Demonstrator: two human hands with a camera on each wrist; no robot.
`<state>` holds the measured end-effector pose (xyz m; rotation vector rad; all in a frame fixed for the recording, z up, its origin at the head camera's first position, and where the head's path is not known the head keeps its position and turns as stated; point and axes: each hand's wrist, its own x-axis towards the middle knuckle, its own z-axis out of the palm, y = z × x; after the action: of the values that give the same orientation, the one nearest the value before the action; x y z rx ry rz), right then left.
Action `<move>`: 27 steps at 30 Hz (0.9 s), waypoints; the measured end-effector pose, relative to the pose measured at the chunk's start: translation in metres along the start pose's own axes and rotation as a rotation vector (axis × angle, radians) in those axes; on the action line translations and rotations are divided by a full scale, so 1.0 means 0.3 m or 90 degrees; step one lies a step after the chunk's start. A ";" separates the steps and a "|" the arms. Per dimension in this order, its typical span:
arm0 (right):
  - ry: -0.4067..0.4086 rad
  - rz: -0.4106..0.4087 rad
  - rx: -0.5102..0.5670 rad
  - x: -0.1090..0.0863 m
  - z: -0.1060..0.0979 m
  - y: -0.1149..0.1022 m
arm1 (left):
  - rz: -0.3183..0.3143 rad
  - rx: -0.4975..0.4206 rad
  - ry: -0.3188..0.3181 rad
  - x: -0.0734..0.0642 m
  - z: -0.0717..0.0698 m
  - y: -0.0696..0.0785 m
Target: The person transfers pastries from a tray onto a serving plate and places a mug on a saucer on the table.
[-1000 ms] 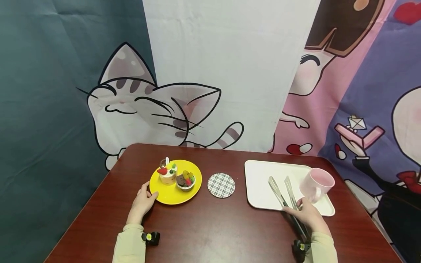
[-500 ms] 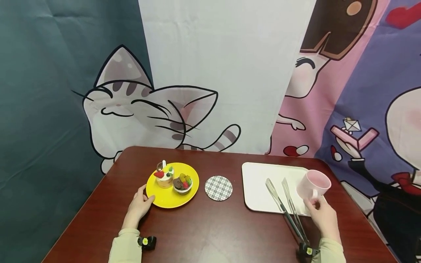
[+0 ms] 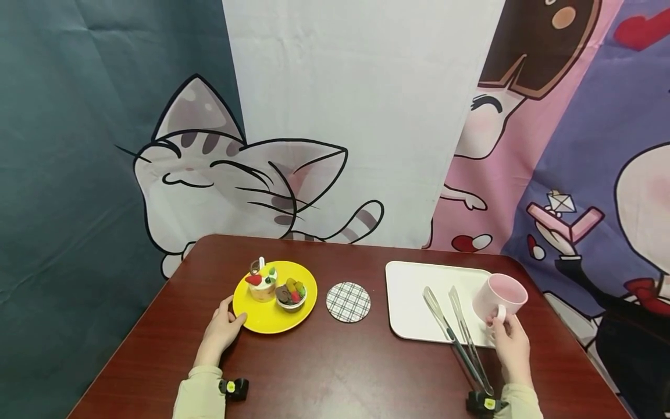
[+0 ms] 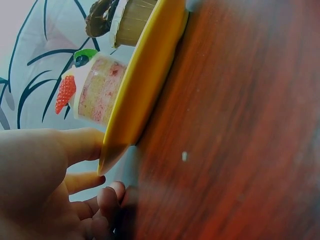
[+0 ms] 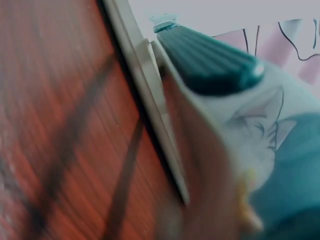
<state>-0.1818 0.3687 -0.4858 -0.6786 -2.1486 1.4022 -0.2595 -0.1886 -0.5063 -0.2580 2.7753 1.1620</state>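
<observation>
My left hand (image 3: 220, 330) holds the near-left rim of a yellow plate (image 3: 256, 321), thumb on top and fingers below, as the left wrist view shows. On that plate sit a toy strawberry cake (image 3: 262, 288) and a toy fruit tart (image 3: 291, 295) in a pale cup. At the right, my right hand (image 3: 513, 352) pinches the handle of a pink mug (image 3: 492, 295), which stands upright on the right end of a white tray (image 3: 410, 302). Left of this hand lie metal tongs (image 3: 463, 343), tips over the tray. Their dark green grip (image 5: 205, 60) looms large in the right wrist view.
A round checked coaster (image 3: 348, 302) lies between plate and tray on the brown table (image 3: 335, 372). Behind the table's far edge hangs a printed backdrop (image 3: 366, 116) with a cat. The tongs' joined end points toward the right wrist.
My right hand has left the tongs and moved right to the mug's handle, which it now pinches. The left hand stays at the plate. The head view has shifted slightly.
</observation>
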 end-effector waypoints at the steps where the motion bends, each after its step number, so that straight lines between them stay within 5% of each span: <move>1: -0.006 0.016 0.042 -0.001 0.000 0.001 | -0.002 0.000 -0.001 0.000 0.000 -0.001; 5: -0.036 0.067 0.196 0.000 -0.005 0.001 | -0.006 -0.001 -0.002 -0.001 -0.001 -0.003; 11: -0.076 0.059 0.368 0.010 -0.010 0.014 | 0.003 0.004 0.005 0.000 -0.001 -0.003; 19: -0.019 0.106 0.417 0.004 -0.005 0.017 | 0.011 0.007 0.014 -0.007 0.005 -0.007; 27: 0.017 0.093 0.469 0.001 -0.003 0.013 | 0.014 0.009 0.021 -0.012 0.003 0.005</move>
<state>-0.1809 0.3709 -0.4891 -0.5516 -1.4032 2.0662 -0.2563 -0.1866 -0.5052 -0.2471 2.8206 1.1534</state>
